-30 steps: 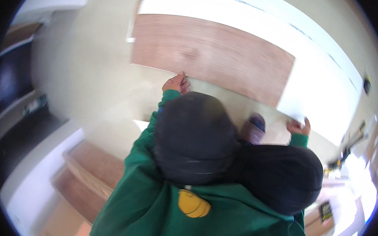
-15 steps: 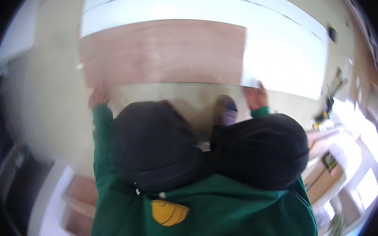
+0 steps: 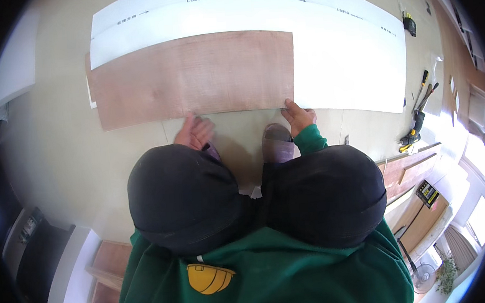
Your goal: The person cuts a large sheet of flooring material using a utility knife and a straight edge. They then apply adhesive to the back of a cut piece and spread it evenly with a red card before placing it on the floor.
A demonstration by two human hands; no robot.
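A thin reddish-brown wooden board (image 3: 193, 71) lies flat on a larger white panel (image 3: 348, 67), its long near edge facing me. At the board's near right corner, my right hand (image 3: 300, 117) is closed on the edge, one finger laid over the top. What its other fingers do under the edge is partly hidden. My left hand (image 3: 196, 132) is just short of the middle of the near edge, holding nothing, with its fingers apart and slightly blurred. Printed marks and arrows run along the panel's far part.
My knees (image 3: 184, 199) are bent close to the board, with a slipper (image 3: 278, 144) below its edge. On the floor at right lie a black and yellow power tool (image 3: 411, 137), a screwdriver (image 3: 424, 78) and a tape measure (image 3: 409, 24). Wooden boards (image 3: 413, 166) lie further right.
My left hand has come inward from the board's left corner to near its middle. My right hand has shifted from the white panel's near edge to the wooden board's right corner.
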